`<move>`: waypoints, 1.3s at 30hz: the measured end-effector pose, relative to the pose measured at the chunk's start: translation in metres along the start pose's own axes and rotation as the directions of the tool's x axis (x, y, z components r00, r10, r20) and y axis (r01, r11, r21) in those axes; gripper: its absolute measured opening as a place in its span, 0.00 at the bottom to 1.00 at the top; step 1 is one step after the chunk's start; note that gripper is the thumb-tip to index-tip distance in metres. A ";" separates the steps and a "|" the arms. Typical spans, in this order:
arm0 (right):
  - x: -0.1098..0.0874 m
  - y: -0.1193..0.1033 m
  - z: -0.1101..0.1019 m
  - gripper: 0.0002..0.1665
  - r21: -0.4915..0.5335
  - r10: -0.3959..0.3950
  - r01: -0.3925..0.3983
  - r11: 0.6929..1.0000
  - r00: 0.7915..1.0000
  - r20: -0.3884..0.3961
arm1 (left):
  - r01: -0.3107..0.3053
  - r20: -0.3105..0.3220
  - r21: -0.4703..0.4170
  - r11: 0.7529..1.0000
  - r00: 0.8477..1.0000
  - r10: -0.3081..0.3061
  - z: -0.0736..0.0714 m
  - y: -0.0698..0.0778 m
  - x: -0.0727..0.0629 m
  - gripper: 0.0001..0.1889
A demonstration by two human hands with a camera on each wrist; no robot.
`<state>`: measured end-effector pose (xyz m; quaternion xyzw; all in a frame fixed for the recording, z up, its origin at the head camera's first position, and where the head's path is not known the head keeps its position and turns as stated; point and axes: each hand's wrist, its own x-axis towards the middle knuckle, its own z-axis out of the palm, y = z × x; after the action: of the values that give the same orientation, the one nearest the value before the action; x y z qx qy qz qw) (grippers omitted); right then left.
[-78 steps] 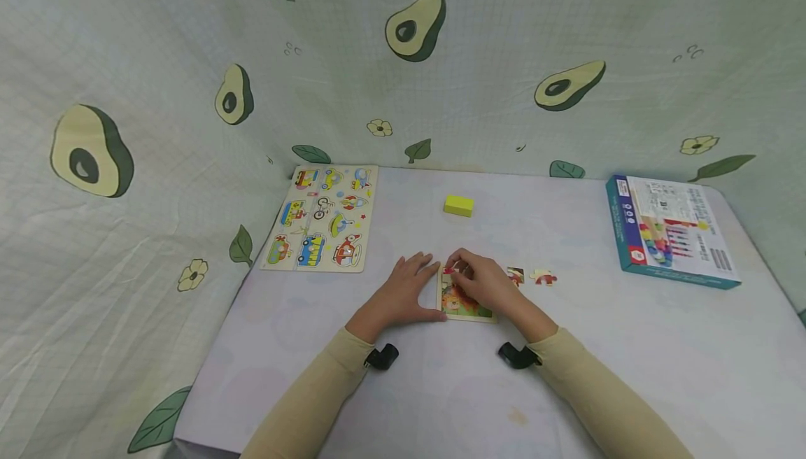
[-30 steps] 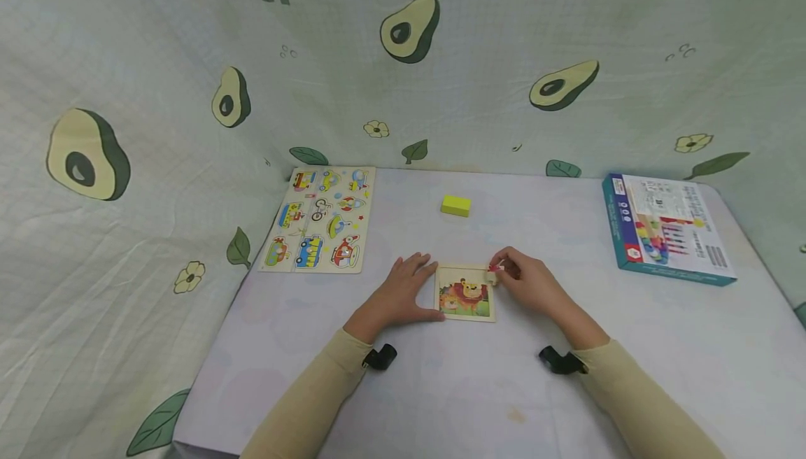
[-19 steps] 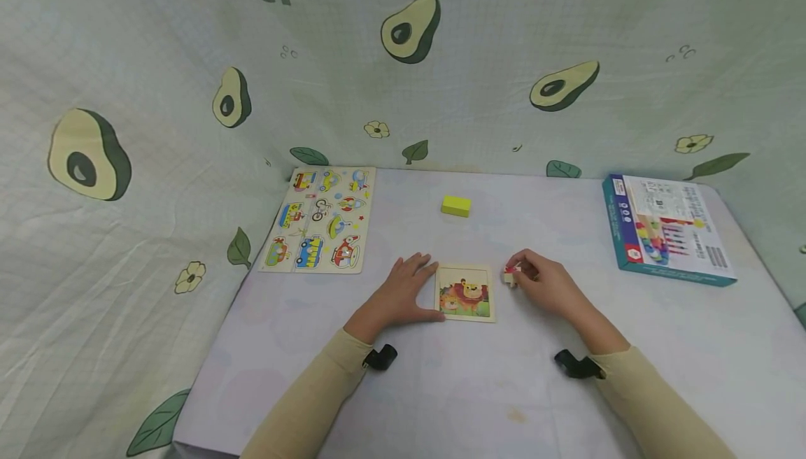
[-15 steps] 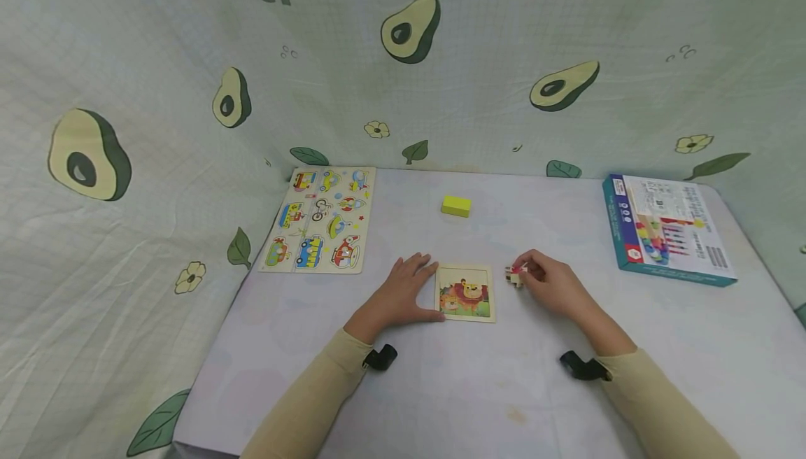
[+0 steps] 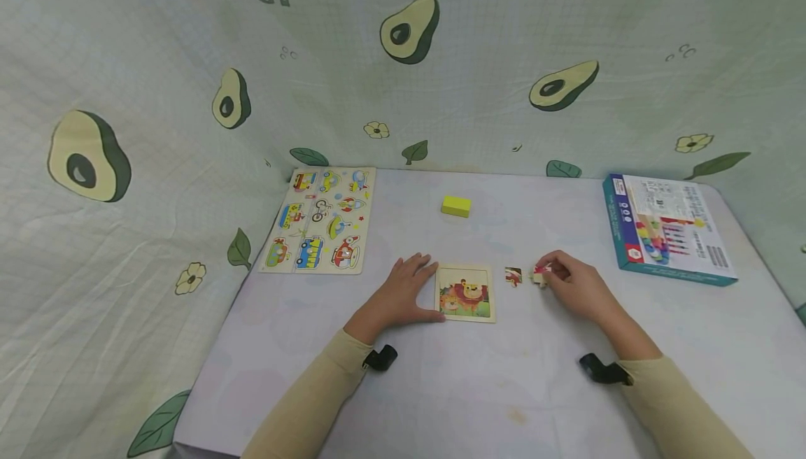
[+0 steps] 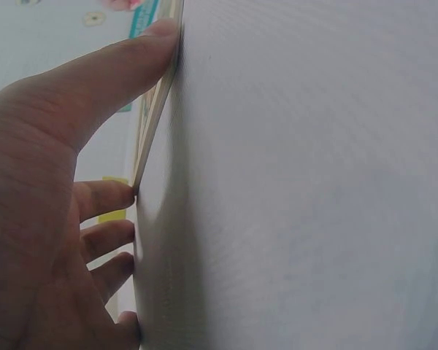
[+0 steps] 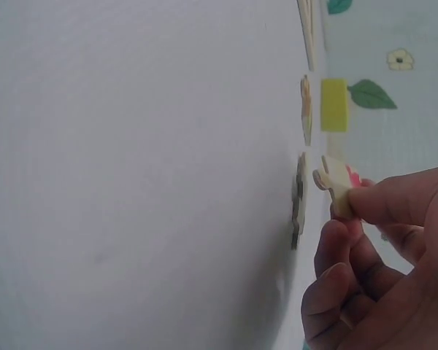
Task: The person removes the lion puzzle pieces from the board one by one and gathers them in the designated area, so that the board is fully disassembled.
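In the head view a square wooden jigsaw puzzle board (image 5: 465, 293) with a lion picture lies mid-table. My left hand (image 5: 403, 294) rests along its left side, thumb at the near corner and index finger at the far one, fingers spread. My right hand (image 5: 576, 285) pinches a jigsaw piece (image 7: 337, 179) with red on its face, between thumb and fingers. This piece is held just above the table, close over another jigsaw piece (image 7: 299, 204). A further loose jigsaw piece (image 5: 513, 276) lies between the board and my right hand.
A yellow block (image 5: 456, 206) stands behind the board. At the back left lies a vehicle picture board (image 5: 320, 221); a flat blue-edged box (image 5: 670, 228) lies at the right. A cloth with avocado prints (image 5: 409, 95) hangs behind the table.
My right hand has lifted from the board and moved right with the red-marked piece, passing over the first loose piece to the second. The left hand has stayed at the board.
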<state>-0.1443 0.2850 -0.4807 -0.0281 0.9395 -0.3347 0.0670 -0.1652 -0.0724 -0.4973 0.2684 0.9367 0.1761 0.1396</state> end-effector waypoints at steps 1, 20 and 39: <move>0.000 0.002 -0.002 0.12 0.000 0.003 -0.003 1.000 1.000 0.000 | 0.000 0.001 -0.001 1.000 1.000 0.000 0.000 0.000 0.000 0.55; -0.001 0.032 -0.018 0.16 -0.013 0.069 -0.068 0.998 0.997 0.032 | 0.005 -0.001 0.010 1.000 1.000 -0.005 0.001 0.000 0.000 0.54; 0.000 0.035 -0.021 0.19 -0.024 0.120 -0.119 0.993 0.992 0.048 | -0.002 -0.005 0.014 1.000 1.000 0.002 0.003 -0.001 0.001 0.55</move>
<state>-0.1472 0.3251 -0.4862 0.0191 0.9411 -0.3194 0.1096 -0.1655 -0.0719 -0.5005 0.2700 0.9380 0.1704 0.1350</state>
